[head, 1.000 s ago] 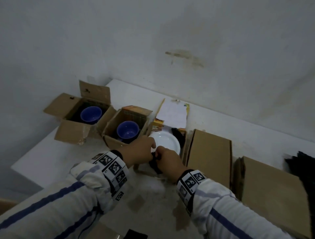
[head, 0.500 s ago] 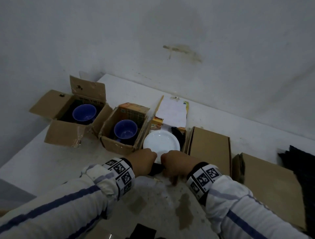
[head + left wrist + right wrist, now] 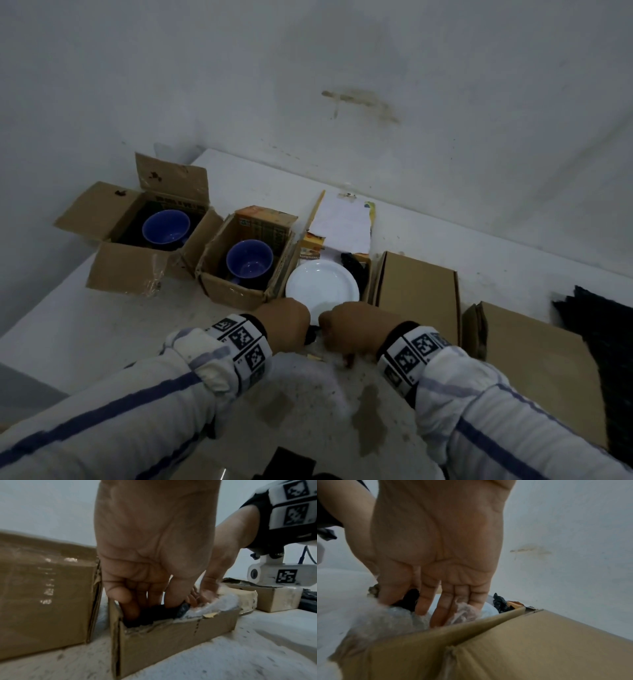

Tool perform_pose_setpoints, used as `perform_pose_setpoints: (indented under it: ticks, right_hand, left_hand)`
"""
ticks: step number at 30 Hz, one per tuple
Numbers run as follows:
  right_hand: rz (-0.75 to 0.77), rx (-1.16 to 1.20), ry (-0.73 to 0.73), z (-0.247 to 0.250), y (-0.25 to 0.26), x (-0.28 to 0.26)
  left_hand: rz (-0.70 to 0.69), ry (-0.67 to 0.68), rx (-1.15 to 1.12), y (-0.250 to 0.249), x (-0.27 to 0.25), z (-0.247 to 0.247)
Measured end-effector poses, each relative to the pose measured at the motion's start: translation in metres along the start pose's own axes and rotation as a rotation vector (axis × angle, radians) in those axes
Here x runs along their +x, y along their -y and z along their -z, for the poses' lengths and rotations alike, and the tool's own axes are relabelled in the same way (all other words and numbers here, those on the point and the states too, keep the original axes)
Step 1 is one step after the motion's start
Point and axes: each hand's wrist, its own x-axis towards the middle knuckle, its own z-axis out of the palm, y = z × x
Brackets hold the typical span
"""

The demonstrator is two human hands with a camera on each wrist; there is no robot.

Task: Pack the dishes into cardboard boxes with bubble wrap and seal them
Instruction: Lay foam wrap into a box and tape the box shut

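Note:
A white plate [image 3: 322, 287] lies in the middle open cardboard box [image 3: 171, 639], over clear bubble wrap [image 3: 216, 604] and black plastic wrap [image 3: 154, 615]. Both hands reach into the box at its near edge, close together. My left hand [image 3: 291, 318] has thumb and fingers down in the near left corner [image 3: 150, 609], pinching the black wrap. My right hand [image 3: 349, 325] points straight fingers down [image 3: 433, 612] and presses the bubble wrap [image 3: 385, 620] inside the near wall. The black wrap [image 3: 410, 599] shows beside its thumb. The fingertips of both hands are hidden in the head view.
Two open boxes on the left each hold a blue bowl [image 3: 166, 228] [image 3: 249, 258]. Closed cardboard boxes [image 3: 418, 291] [image 3: 534, 370] stand tight against the right side. Black material [image 3: 599, 325] lies at the far right. The white wall runs just behind the table.
Both hands have come down and toward me, from over the plate's near rim into the box's near edge. The black wrap between them has gone down into the box.

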Motion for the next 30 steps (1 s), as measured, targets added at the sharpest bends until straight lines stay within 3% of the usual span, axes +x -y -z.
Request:
perform_pose_setpoints:
  ticks: [3,6,10,13,16,20,30]
  right_hand:
    - [-0.009,-0.052,0.023,-0.009,0.008,0.000]
    - [-0.027,-0.047,-0.045,-0.017,0.012,-0.006]
    - [0.003,-0.039,-0.084,-0.025,0.008,-0.011]
    - [0.006,0.079,-0.120,-0.024,-0.003,-0.017]
    - [-0.020,0.324,-0.304,-0.018,-0.025,-0.038]
    - [-0.163,0.505,-0.552,-0.021,-0.069,-0.084]
    - [-0.763,0.673,-0.748,-0.104,-0.222,-0.228]
  left_hand:
    - [0.015,-0.034,0.008,-0.002,0.002,-0.005]
    - [0.024,-0.100,-0.024,-0.005,0.003,-0.013]
    - [0.023,-0.079,-0.089,-0.007,0.006,-0.009]
    - [0.054,-0.016,0.018,-0.016,0.012,0.005]
    - [0.034,-0.122,0.012,-0.041,0.023,0.028]
    - [-0.080,-0.237,-0.087,-0.099,0.044,0.056]
    - [-0.268,-0.291,-0.249,-0.288,0.114,0.059]
